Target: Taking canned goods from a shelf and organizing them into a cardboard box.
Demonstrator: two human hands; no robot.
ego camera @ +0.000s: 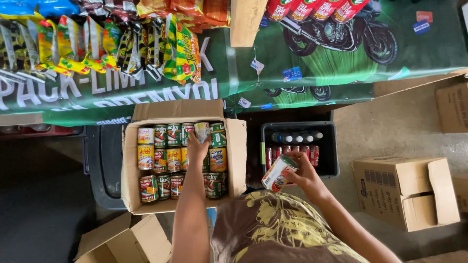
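Inside cardboard box (141,197), left hand (197,148) grasps cylindrical tin (202,131).

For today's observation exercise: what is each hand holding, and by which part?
The right hand holds a can by its side wall, near one end. The left hand grips another can in the box by its lower side.

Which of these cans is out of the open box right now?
The white-sided can held in the right hand, beside the crate of bottles. All other cans sit in the cardboard box, where the left hand reaches.
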